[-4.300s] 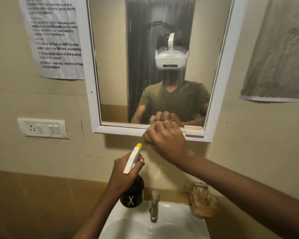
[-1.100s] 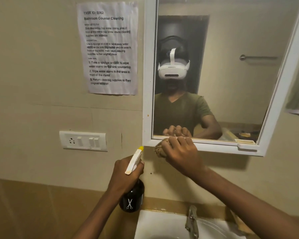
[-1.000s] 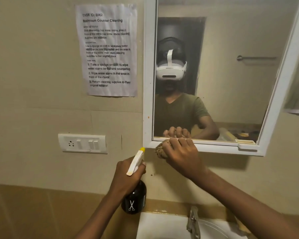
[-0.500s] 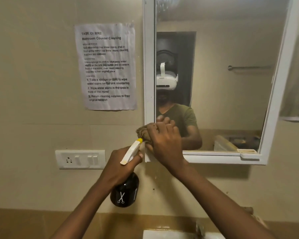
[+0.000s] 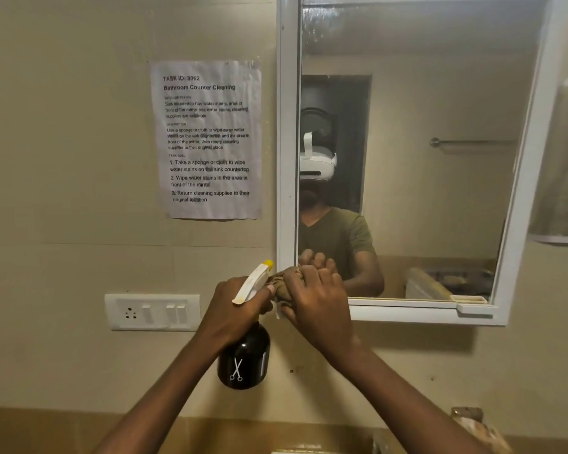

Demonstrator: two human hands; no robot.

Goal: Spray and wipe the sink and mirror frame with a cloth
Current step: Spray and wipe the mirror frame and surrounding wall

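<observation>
Head view: right hand (image 5: 318, 303) clamps cloth (image 5: 284, 283) on the frame (image 5: 287, 158)'s lower-left corner, mid-wipe, left hand (image 5: 233, 309) gripping the bottle (image 5: 245, 358); next, probably, wiping up that side.

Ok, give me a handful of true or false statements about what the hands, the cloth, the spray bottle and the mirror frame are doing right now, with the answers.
1. The left hand grips the spray bottle. True.
2. The right hand presses the cloth on the top right corner of the mirror frame. False: it is at the lower left corner.
3. The bottle has a black body with a white scissors mark. True.
4. The printed notice hangs to the right of the mirror. False: it hangs on the wall to the left.
5. The switch plate sits above the notice. False: it sits below it.
</observation>
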